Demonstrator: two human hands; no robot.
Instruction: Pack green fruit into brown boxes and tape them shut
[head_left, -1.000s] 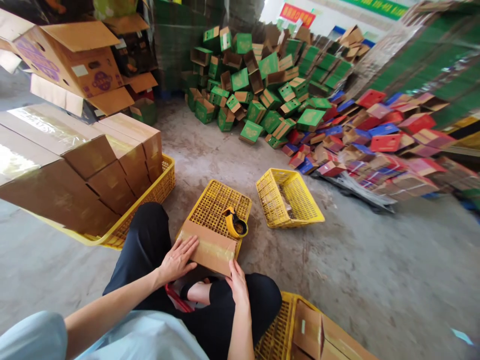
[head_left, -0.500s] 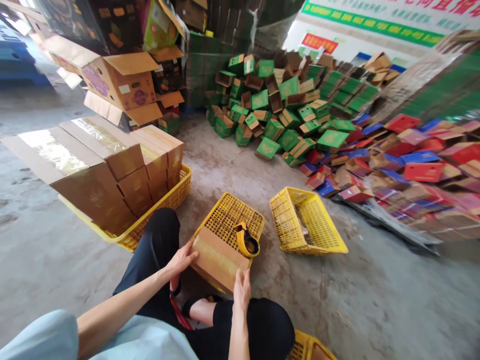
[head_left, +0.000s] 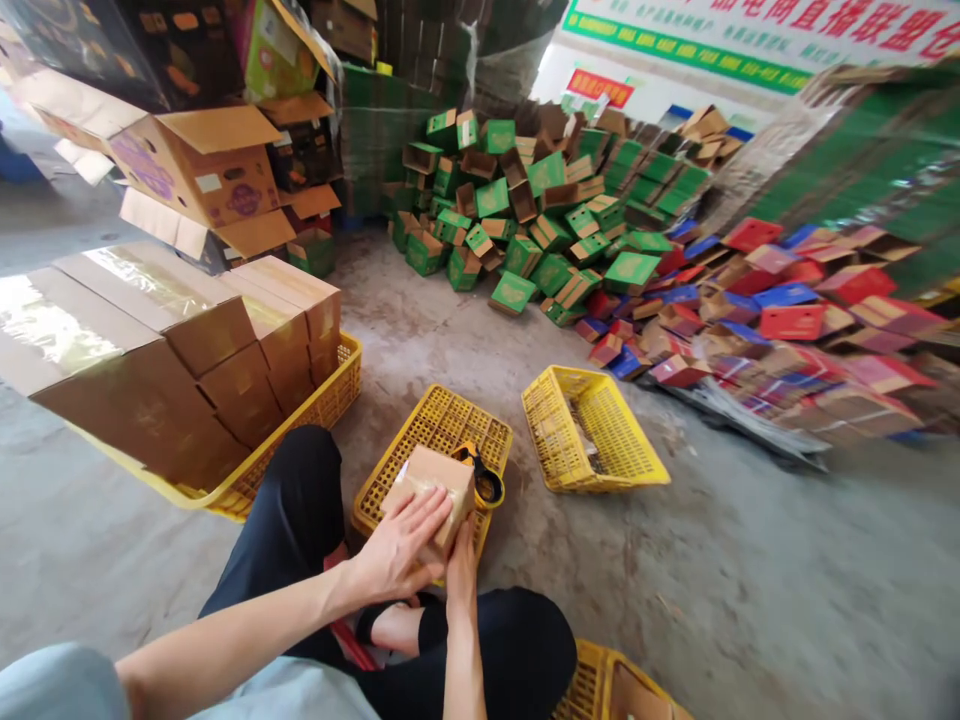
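A small brown cardboard box [head_left: 431, 470] with clear tape on it stands over an upturned yellow crate [head_left: 457, 415], end toward me. My left hand [head_left: 405, 535] lies with fingers stretched flat across the taped face of the box. Along its right side my right hand [head_left: 461, 570] grips the box, the fingers partly hidden. Just behind the box, on the crate, rests a yellow and black tape dispenser [head_left: 489, 485], partly covered by the box.
On the left a yellow basket [head_left: 300, 420] holds several taped brown boxes [head_left: 172, 340]. To the right stands another yellow basket [head_left: 622, 430]. Piles of green boxes [head_left: 510, 290] and red and blue boxes [head_left: 791, 322] cover the floor further back. A further yellow crate [head_left: 589, 680] is beside my right knee.
The box has been turned from lying lengthwise to end-on. My left hand has moved from its left end onto the taped face; my right hand has shifted along its side.
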